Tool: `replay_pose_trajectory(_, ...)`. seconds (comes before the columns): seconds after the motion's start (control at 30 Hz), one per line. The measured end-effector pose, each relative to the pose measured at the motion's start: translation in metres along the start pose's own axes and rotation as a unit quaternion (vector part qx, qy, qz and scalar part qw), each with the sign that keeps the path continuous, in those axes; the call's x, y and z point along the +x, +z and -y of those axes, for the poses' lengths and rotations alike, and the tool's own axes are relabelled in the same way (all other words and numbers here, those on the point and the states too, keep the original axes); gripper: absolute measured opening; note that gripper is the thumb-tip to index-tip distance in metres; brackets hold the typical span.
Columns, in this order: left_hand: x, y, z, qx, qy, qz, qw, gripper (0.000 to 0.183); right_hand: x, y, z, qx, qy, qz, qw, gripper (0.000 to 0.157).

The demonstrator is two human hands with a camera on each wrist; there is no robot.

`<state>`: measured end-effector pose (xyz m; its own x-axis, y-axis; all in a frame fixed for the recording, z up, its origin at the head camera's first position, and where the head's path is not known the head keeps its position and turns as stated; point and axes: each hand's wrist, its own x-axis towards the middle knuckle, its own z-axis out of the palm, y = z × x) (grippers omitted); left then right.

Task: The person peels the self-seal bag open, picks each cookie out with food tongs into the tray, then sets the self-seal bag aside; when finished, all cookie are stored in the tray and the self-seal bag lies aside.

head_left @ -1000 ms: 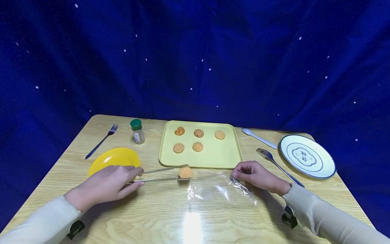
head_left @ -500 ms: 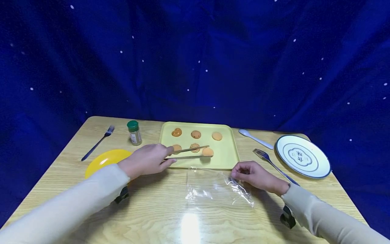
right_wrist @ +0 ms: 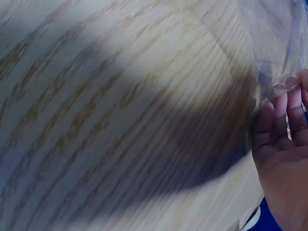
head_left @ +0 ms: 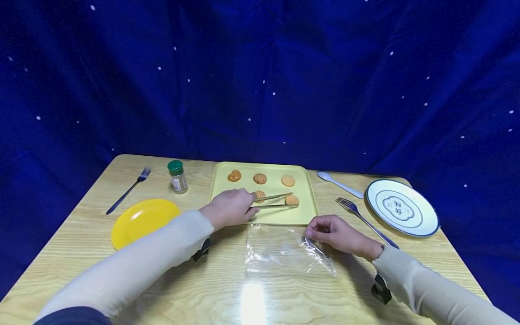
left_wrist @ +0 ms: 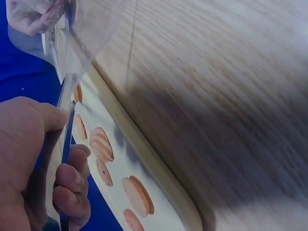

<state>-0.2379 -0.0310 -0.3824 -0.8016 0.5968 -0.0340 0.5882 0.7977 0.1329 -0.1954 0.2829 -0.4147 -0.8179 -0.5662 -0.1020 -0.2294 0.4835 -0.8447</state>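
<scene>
Head view is showing the left hand (head_left: 230, 208) squeezing tongs (head_left: 276, 201) around a cookie (head_left: 291, 200) over the tray (head_left: 308, 212); the right hand (head_left: 339, 234) is pinching the bag (head_left: 280, 250), pinning it flat.

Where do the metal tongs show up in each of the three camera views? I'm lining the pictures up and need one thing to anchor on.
Head: the tongs lie mid-frame over the yellow-green tray, held by the left hand, tips at a cookie.
Left wrist: the tongs run up the left edge, out of that hand.
Right wrist: not in view.
Shared landmark: the clear plastic bag, seen in all three.
</scene>
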Motion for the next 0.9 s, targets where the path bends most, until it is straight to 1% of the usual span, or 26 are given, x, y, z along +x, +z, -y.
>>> replay_pose_trajectory(0.1, 0.001, 0.001, 0.0, 0.002, -0.007, 0.008, 0.9999, 0.029, 0.001, 0.0, 0.001, -0.009, -0.005, 0.002, 1.0, 0.015)
replay_pose_trajectory(0.2, 0.0, 0.001, 0.001, -0.003, -0.01, 0.009, 0.9999, 0.029, 0.002, -0.001, 0.002, -0.013, -0.001, 0.001, 1.0, 0.015)
replay_pose_trajectory(0.4, -0.003, 0.002, 0.0, -0.005, -0.011, 0.006, 0.9999, 0.03, 0.004, 0.001, 0.003, -0.002, -0.002, 0.011, 1.0, 0.016)
replay_pose_trajectory(0.5, -0.005, 0.003, -0.001, -0.011, -0.017, 0.008, 0.9998, 0.038, 0.003, 0.001, 0.002, 0.0, -0.001, 0.013, 1.0, 0.015)
replay_pose_trajectory(0.63, -0.01, 0.001, -0.004, -0.049, -0.032, 0.013, 0.9982, 0.049, 0.002, 0.001, 0.002, 0.001, 0.011, 0.012, 1.0, 0.016)
replay_pose_trajectory(0.73, -0.017, -0.005, -0.004, -0.078, -0.041, 0.001, 0.9962, 0.047, 0.001, 0.001, 0.002, 0.01, 0.016, 0.012, 1.0, 0.017)
replay_pose_trajectory(0.77, -0.021, -0.008, -0.003, -0.082, -0.041, -0.01, 0.9958, 0.045, 0.0, 0.001, 0.002, 0.012, 0.013, 0.011, 1.0, 0.016)
replay_pose_trajectory(0.83, -0.031, -0.016, -0.002, -0.085, -0.042, -0.033, 0.9949, 0.041, 0.0, 0.001, 0.001, 0.009, 0.007, 0.007, 1.0, 0.016)
replay_pose_trajectory(0.9, -0.046, -0.025, -0.001, -0.083, -0.049, -0.058, 0.9937, 0.037, -0.001, 0.001, 0.001, 0.003, 0.002, 0.003, 1.0, 0.015)
